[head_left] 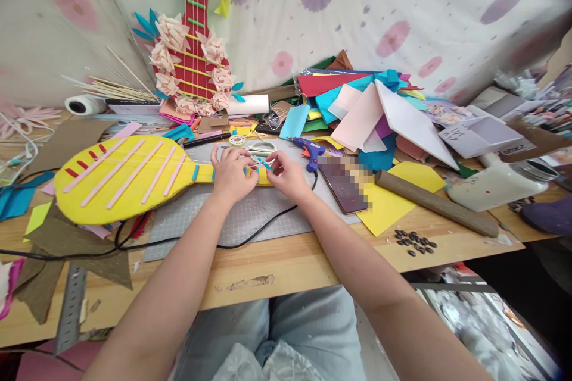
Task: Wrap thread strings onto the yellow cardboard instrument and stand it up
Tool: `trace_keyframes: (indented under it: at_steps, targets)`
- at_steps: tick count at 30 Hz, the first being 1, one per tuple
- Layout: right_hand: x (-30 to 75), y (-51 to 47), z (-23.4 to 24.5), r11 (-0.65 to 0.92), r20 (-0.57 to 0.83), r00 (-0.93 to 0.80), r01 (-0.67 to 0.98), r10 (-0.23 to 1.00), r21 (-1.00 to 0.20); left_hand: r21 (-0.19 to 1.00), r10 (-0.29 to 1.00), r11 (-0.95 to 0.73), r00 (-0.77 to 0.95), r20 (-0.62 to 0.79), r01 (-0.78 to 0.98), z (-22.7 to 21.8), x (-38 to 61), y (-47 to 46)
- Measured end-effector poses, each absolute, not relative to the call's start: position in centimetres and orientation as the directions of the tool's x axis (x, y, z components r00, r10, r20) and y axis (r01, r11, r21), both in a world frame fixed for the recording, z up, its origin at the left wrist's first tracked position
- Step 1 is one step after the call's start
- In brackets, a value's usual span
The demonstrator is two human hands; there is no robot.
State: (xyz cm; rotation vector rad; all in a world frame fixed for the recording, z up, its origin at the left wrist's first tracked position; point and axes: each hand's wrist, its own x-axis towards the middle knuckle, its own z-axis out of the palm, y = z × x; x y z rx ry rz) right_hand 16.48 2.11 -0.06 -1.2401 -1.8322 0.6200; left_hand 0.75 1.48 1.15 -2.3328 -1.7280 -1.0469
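A yellow foam guitar (120, 181) with pink strips and red marks lies flat on a grey cutting mat (250, 214). My left hand (231, 172) rests curled on the guitar's neck and presses it down. My right hand (288, 174) pinches a small blue strip (264, 164) at the end of the neck. White scissors (261, 147) lie just behind both hands. A blue glue gun (310, 152) lies to the right of them, its black cord running across the mat.
A red foam guitar (194, 41) with paper flowers leans on the wall. Piles of coloured foam sheets (366, 113) fill the back right. A phone (344, 184), a wooden stick (435, 202), a white bottle (491, 184) and dark seeds (415, 242) lie to the right. A metal ruler (71, 303) sits front left.
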Motion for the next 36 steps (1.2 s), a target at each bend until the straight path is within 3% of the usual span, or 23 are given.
trace_keyframes:
  at_steps: [8,22,36]
  targets:
    - [16.8,2.6,-0.6,0.525,0.440,-0.295,0.588,0.848,-0.616,0.370,0.815,-0.413,0.157,0.557,0.832,0.8,1.3,1.4]
    - [17.2,3.0,-0.8,0.513,0.453,-0.265,0.601,0.851,-0.612,0.351,0.836,-0.410,0.194,0.513,0.842,1.2,0.8,1.2]
    - [16.8,2.9,-0.8,0.535,0.485,-0.254,0.572,0.837,-0.622,0.413,0.805,-0.214,-0.079,0.588,0.886,1.3,0.0,1.8]
